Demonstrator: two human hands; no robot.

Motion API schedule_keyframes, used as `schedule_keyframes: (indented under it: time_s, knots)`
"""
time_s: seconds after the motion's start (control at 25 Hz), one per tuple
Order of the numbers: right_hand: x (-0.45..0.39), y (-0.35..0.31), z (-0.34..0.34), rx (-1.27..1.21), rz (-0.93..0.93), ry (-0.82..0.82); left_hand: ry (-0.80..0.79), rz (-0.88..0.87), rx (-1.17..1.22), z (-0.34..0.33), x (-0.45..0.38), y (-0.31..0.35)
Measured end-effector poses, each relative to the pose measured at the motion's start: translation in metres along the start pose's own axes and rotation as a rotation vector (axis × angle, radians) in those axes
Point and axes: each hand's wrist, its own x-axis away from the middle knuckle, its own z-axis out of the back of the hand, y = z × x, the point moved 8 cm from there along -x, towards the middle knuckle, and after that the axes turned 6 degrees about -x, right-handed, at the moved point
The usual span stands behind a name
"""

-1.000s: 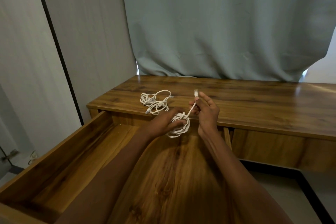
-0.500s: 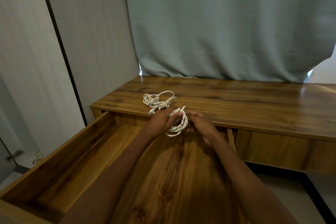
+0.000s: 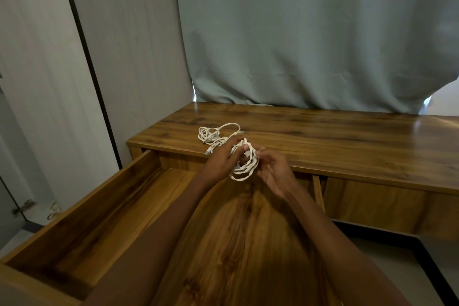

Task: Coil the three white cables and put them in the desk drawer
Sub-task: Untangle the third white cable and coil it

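- Drawer (image 3: pixel 82 208): we log it pulled fully out at the left, a wooden box with the floor boards showing. We see no cable lying in the part that is visible; our forearms cover much of its middle.
- Loose cables (image 3: pixel 214 135): we record a white tangle on the desk top (image 3: pixel 347 141), just behind the left hand, with one open loop standing out toward the back and a plug end near the desk edge. We cannot tell whether it is one cable or two. It is not neatly coiled.
- Left hand (image 3: pixel 219 163): we note the fingers curled through the held coil, gripping the loops from the left side.
- Coiled cable (image 3: pixel 244 164): white, flat-looking, wound into several stacked oval loops, held in the air above the drawer's back edge, between the two hands.
- Right hand (image 3: pixel 274 172): we note the fingertips pinching the right side of the coil. A second ago this hand held the free plug end raised above the loops; now the end is down at the coil, and the plug seems to sit among the turns. We judge the winding of this cable nearly done, with only the tuck and the drop into the drawer left.
- Curtain (image 3: pixel 310 32): grey-green, hanging behind the desk.
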Motion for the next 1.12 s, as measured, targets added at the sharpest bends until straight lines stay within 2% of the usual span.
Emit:
schedule_keyframes:
  time_s: [0.2,0.36,0.44,0.52,0.72,0.96,1.04,1.12]
  knots:
    - [0.002,-0.006,-0.011,0.524,0.257,0.032,0.077,0.045,-0.056,0.005,-0.002,-0.014]
    - [0.02,-0.036,-0.034,1.221,0.737,0.161,0.118,0.075,-0.071,0.01,-0.003,-0.021]
    - [0.025,-0.036,-0.046,1.409,0.901,0.152,0.092,0.096,-0.067,0.007,-0.003,-0.024]
    - [0.026,-0.034,-0.048,1.417,0.943,0.145,0.085,0.148,-0.037,0.006,-0.004,-0.025]
    - [0.03,-0.038,-0.044,1.254,0.905,0.154,0.212,0.21,0.029,0.016,-0.004,-0.021]
    - [0.028,-0.036,-0.041,0.99,0.792,0.092,0.345,0.269,0.049,0.025,0.002,-0.019]
    - [0.027,-0.034,-0.038,0.911,0.759,0.107,0.367,0.266,0.099,0.026,0.003,-0.019]
    - [0.028,-0.037,-0.033,0.844,0.77,0.19,0.384,0.254,0.171,0.027,0.004,-0.014]
